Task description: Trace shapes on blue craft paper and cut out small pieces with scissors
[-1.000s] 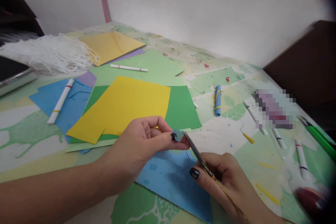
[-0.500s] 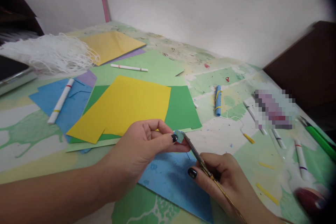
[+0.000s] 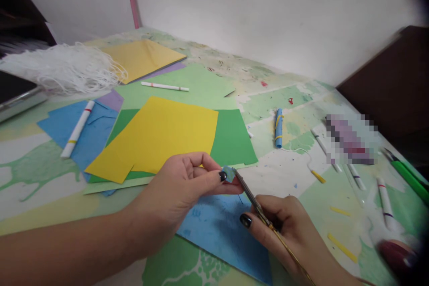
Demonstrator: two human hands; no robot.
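Between the thumb and fingers of my left hand point(image 3: 189, 178) is a small blue piece of paper point(image 3: 229, 174). My right hand point(image 3: 290, 225) grips a pair of scissors point(image 3: 252, 199) with dark blades and gold-coloured handles. The blade tips meet the right edge of the small piece, and the blades look closed or nearly so. Below both hands lies a blue sheet point(image 3: 231, 237) with a few marks on it. Beyond my left hand, a yellow sheet point(image 3: 167, 136) rests over a dark green sheet point(image 3: 231, 136).
Left stand a bundle of white string point(image 3: 63, 67) and a white marker point(image 3: 77, 129) on blue paper. At right are a rolled blue paper point(image 3: 278, 128) tied with yellow, several white markers, yellow strips point(image 3: 342, 247) and a green cutter point(image 3: 407, 181). A white wall point(image 3: 251, 22) backs the table.
The small blue piece has tilted very slightly at the blade tips. Both hands and everything on the table keep their places.
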